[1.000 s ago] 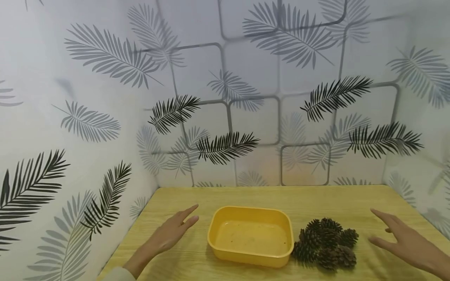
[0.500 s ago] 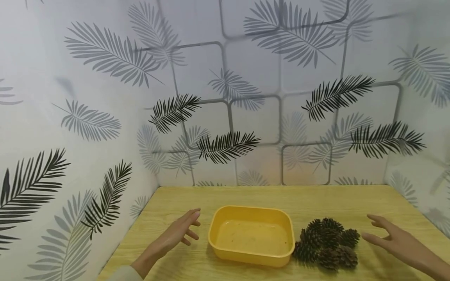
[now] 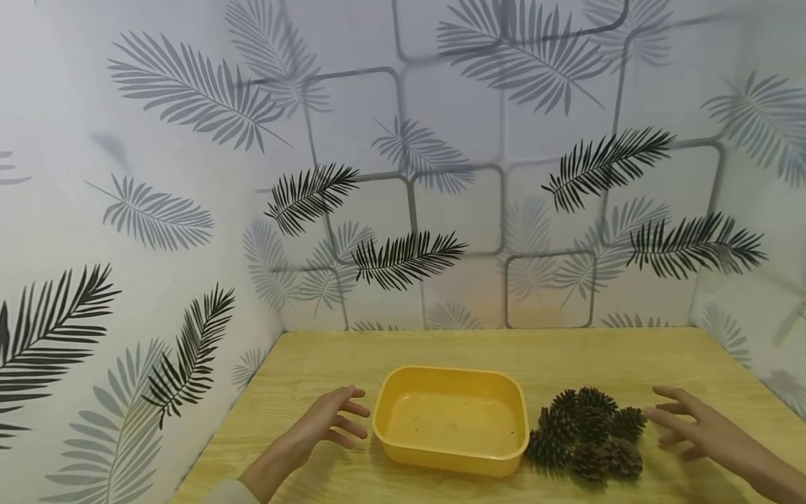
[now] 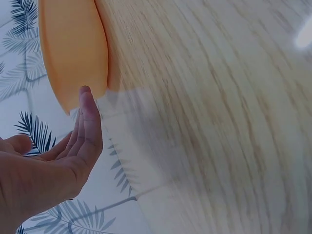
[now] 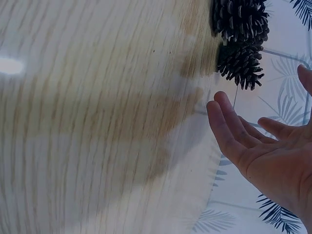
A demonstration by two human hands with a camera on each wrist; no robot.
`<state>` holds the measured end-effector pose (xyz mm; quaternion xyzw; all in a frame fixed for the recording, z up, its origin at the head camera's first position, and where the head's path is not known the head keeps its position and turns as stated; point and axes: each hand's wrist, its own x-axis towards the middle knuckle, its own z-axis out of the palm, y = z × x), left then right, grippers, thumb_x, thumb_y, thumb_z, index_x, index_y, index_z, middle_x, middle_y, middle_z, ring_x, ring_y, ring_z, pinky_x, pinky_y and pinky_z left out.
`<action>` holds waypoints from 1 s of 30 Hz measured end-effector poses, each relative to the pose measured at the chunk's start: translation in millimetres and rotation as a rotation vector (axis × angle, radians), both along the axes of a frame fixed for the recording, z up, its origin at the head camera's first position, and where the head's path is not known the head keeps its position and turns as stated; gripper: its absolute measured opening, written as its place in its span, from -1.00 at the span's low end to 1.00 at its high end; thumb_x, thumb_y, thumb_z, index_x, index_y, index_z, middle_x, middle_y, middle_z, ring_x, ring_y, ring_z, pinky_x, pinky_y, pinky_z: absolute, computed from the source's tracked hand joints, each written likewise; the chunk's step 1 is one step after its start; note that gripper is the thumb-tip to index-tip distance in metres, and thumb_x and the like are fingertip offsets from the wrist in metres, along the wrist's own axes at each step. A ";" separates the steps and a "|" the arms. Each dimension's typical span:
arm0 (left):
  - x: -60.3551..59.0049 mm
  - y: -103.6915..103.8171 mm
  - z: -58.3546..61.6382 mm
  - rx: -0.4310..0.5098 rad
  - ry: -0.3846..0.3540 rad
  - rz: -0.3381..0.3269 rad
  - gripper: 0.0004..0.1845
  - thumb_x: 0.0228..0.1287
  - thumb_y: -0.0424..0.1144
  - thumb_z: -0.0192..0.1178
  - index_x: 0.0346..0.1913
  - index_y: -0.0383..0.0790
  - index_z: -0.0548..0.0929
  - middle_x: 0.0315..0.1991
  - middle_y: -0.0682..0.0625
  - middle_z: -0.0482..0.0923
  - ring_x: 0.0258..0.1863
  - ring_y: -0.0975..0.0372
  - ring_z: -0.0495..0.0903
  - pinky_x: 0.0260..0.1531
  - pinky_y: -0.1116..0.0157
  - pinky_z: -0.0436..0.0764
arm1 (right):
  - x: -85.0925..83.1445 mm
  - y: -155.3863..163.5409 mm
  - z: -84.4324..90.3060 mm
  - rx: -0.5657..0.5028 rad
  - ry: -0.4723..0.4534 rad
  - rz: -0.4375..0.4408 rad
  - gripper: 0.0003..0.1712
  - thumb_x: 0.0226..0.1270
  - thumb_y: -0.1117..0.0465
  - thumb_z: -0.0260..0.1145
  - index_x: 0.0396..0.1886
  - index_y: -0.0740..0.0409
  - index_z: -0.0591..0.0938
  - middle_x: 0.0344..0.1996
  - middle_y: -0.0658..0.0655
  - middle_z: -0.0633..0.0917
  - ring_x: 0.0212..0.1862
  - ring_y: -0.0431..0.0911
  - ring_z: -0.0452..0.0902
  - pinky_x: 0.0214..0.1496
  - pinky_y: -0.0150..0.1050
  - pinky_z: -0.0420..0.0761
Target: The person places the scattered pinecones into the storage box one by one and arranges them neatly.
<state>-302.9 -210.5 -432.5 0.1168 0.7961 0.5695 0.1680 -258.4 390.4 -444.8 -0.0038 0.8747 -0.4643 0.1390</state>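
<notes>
A yellow plastic tub [image 3: 450, 421] sits empty on the wooden table [image 3: 478, 350]; its side [image 4: 73, 48] shows in the left wrist view. Just right of it lies a pile of several dark pine cones [image 3: 587, 434], also seen at the top of the right wrist view [image 5: 240, 36]. My left hand [image 3: 327, 423] hovers just left of the tub, fingers loosely spread, holding nothing [image 4: 58, 156]. My right hand [image 3: 689, 420] hovers just right of the cones, fingers relaxed and empty [image 5: 258, 146].
Leaf-patterned walls [image 3: 403, 175] close the table in at the back, left and right. Bare wood lies behind the tub and cones.
Both hands have drawn inward: the left nearer the tub's left rim, the right nearer the pine cones, with fingers bending a little. Tub and cones have not moved.
</notes>
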 end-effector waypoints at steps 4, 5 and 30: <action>-0.7 3.1 -3.4 0.023 -0.013 -0.014 -0.18 0.66 0.22 -0.18 0.49 -0.54 0.24 0.21 -0.34 0.56 -0.05 -0.06 0.72 -0.09 0.04 0.80 | -1.1 -2.1 1.4 -0.034 -0.022 -0.020 0.05 0.71 -0.24 -0.09 0.59 0.56 -0.23 0.34 0.78 0.18 0.01 0.19 0.70 -0.04 0.13 0.79; -0.3 3.8 -3.9 0.027 -0.018 -0.016 -0.19 0.66 0.21 -0.17 0.48 -0.53 0.26 0.20 -0.32 0.57 -0.05 -0.05 0.72 -0.08 0.05 0.80 | -1.1 -2.9 1.8 -0.043 -0.029 -0.026 0.05 0.71 -0.25 -0.10 0.59 0.54 -0.23 0.36 0.77 0.18 0.02 0.20 0.70 -0.04 0.13 0.79; -2.4 17.4 -18.0 0.191 -0.179 0.083 -0.40 0.61 0.03 0.09 0.38 -0.43 0.46 -0.05 -0.14 0.62 -0.14 0.16 0.67 -0.05 0.16 0.79 | -10.1 -18.2 -16.6 -0.159 -0.099 -0.111 -0.07 0.69 -0.21 0.00 0.52 0.58 0.14 0.40 0.69 0.25 -0.06 0.09 0.74 0.01 0.07 0.79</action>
